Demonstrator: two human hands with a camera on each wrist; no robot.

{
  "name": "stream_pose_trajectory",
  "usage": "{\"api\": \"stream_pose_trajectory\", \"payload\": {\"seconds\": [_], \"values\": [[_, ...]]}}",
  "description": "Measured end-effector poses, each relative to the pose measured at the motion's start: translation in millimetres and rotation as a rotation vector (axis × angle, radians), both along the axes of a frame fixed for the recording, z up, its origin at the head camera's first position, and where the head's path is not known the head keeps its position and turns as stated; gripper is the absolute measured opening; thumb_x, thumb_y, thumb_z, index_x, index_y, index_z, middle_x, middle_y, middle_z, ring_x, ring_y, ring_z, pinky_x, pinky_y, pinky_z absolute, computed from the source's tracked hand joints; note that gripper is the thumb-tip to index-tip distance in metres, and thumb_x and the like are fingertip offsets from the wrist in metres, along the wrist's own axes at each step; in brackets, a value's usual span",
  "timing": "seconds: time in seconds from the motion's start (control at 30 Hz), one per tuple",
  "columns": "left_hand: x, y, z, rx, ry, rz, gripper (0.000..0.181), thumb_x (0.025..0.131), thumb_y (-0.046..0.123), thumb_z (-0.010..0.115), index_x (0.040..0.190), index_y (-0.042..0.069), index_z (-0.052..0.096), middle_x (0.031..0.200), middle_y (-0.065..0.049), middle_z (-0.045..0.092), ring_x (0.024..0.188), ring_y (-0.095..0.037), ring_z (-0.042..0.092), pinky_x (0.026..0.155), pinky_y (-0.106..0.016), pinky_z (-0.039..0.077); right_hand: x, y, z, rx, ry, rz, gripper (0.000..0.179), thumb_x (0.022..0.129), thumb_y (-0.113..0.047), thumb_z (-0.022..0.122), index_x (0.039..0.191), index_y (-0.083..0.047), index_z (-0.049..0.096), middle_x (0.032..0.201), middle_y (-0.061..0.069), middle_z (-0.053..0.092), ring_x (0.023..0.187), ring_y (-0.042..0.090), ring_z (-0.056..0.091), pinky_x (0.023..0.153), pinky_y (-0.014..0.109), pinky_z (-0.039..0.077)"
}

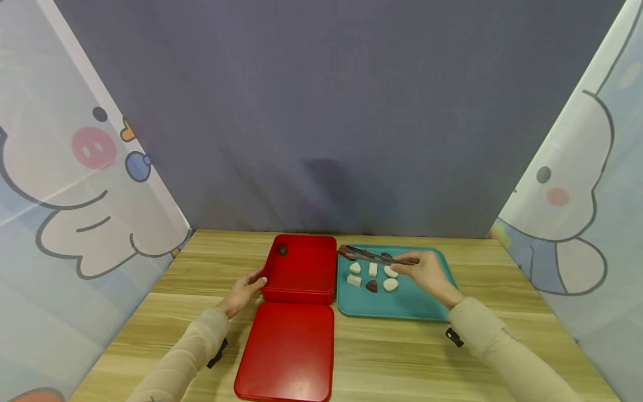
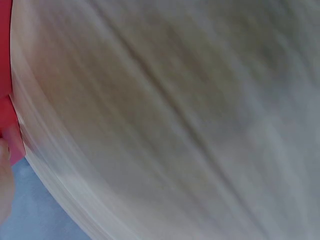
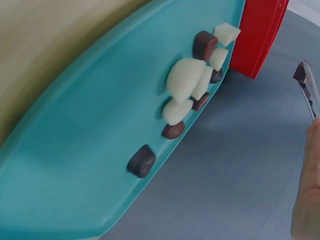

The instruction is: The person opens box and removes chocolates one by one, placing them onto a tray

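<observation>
In the head view my left hand [image 1: 243,290] touches the left side of an open red box [image 1: 298,297], its thumb at the rim. A dark chocolate [image 1: 283,249] lies in the box's far left corner. My right hand [image 1: 424,273] grips metal tongs [image 1: 374,256] above a teal tray [image 1: 402,308]. Between the tongs' tips is a dark brown chocolate [image 3: 300,73], clear in the right wrist view. White chocolates [image 3: 186,79] and brown chocolates [image 3: 141,161] lie on the tray. The left wrist view is blurred, with only a fingertip [image 2: 5,155] against red plastic.
A red lid [image 1: 286,352] lies flat in front of the box. Box and tray stand side by side on a wood-grain table [image 1: 382,357]. A grey curtain [image 1: 321,111] hangs behind, with printed cloth [image 1: 593,167] at both sides.
</observation>
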State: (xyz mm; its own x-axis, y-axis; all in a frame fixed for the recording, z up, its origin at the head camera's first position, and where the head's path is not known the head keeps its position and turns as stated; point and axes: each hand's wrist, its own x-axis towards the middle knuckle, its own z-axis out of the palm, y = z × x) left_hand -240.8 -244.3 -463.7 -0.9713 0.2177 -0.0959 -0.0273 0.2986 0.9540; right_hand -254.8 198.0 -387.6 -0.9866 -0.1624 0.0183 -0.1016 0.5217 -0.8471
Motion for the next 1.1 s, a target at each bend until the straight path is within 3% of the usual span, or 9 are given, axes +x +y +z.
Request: {"api": "stream_pose_trajectory", "payload": {"seconds": [0.4,0.63,0.87,1.1], "values": [[0.1,1.6,-0.7,-0.023,-0.001,0.018,0.056,0.1,0.022,0.039,0.146,0.0,0.017,0.148,-0.023,0.024,0.135,-0.037,0.026,0.109,-0.051,0.027,4.9,31,-6.1,0.006,0.031,-0.015,0.047,0.081,-0.041,0.068,0.112,-0.006,0.065,0.116,0.015,0.061,0.107,0.031,0.055,0.083,0.043,0.051],[-0.1,1.3,0.0,-0.032,0.011,0.02,0.056,0.1,0.021,0.039,0.146,-0.001,0.017,0.147,-0.023,0.024,0.134,-0.038,0.026,0.108,-0.052,0.027,9.1,47,-6.3,0.034,0.046,-0.053,0.048,0.082,-0.039,0.068,0.113,-0.003,0.065,0.106,0.014,0.067,0.102,0.03,0.06,0.083,0.042,0.051],[-0.9,2.3,-3.7,-0.002,0.001,0.012,0.058,0.099,0.023,0.042,0.146,-0.001,0.018,0.147,-0.023,0.025,0.134,-0.037,0.027,0.109,-0.05,0.027,17.7,66,-8.2,0.089,0.006,-0.106,0.053,0.082,-0.044,0.065,0.117,-0.005,0.063,0.112,0.016,0.064,0.108,0.034,0.056,0.085,0.046,0.049],[0.5,-0.2,-2.7,0.01,0.005,0.011,0.058,0.099,0.025,0.042,0.146,0.0,0.018,0.147,-0.023,0.026,0.134,-0.037,0.028,0.109,-0.05,0.026,23.3,82,-15.4,0.126,0.055,-0.149,0.052,0.082,-0.043,0.066,0.114,-0.003,0.065,0.11,0.017,0.065,0.089,0.003,0.057,0.08,0.038,0.051]]}}
